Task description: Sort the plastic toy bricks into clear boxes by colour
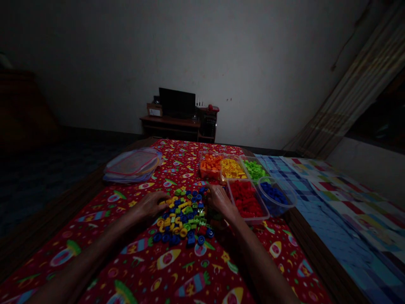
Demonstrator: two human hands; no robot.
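Observation:
A loose pile of small plastic toy bricks (186, 217) in blue, yellow and green, with a little red, lies on a red patterned cloth (164, 270). My left hand (152, 205) is at the pile's left edge, fingers bent and closed, fingertips against yellow bricks. What it holds, if anything, I cannot make out. At the far right side of the pile is my right hand (220, 200), its fingers drawn together and pointing down beside blue bricks. The hand itself hides whatever is in its fingers.
Beyond my right hand stand clear tubs of sorted bricks: orange (211, 165), yellow (233, 169), green (255, 170), red (247, 200) and blue (274, 194). Stacked clear lids (133, 165) lie at the left. A desk with a monitor (177, 102) is against the wall.

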